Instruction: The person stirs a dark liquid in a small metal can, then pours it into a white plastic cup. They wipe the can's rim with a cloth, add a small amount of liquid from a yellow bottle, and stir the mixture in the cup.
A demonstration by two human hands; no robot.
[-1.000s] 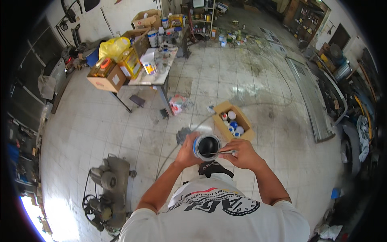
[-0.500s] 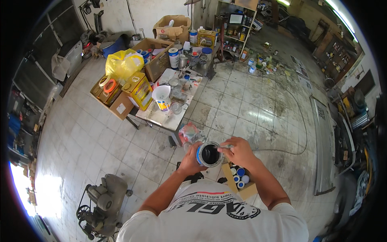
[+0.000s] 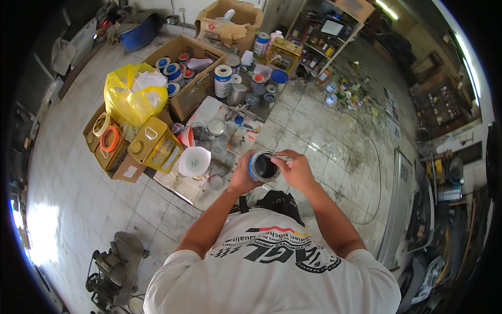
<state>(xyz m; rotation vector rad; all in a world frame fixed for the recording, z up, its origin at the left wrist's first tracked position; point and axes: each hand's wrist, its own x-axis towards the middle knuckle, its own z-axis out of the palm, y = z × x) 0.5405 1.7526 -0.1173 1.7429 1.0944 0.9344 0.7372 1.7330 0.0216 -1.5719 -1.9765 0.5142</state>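
Hands are meeting in front of the person's chest, both busy with an open round can [image 3: 264, 167] that has a blue rim and a dark inside. The left hand [image 3: 241, 175] is wrapping around the can's left side and holding it up in the air, just past the near edge of the cluttered surface [image 3: 180, 184]. The right hand [image 3: 297, 168] is closing on a thin pale tool [image 3: 277, 157] that is lying across the can's top rim; whether its tip is dipping inside, the view is not showing clearly.

On the surface to the left, a white funnel-shaped cup [image 3: 194, 160] is sitting just beside a yellow rectangular canister [image 3: 156, 145], and a small round lid [image 3: 215, 181] is lying near the front edge. A yellow plastic bag [image 3: 132, 96] is bulging further back, next to a cardboard box [image 3: 194, 78] holding several blue-topped tins. A smaller box at the far left is carrying an orange tape roll [image 3: 109, 138]. A white tin with a blue band [image 3: 223, 80] is standing at the back among other tins. Down on the tiled floor [image 3: 334, 141], a grey machine [image 3: 112, 267] is sitting at the lower left.
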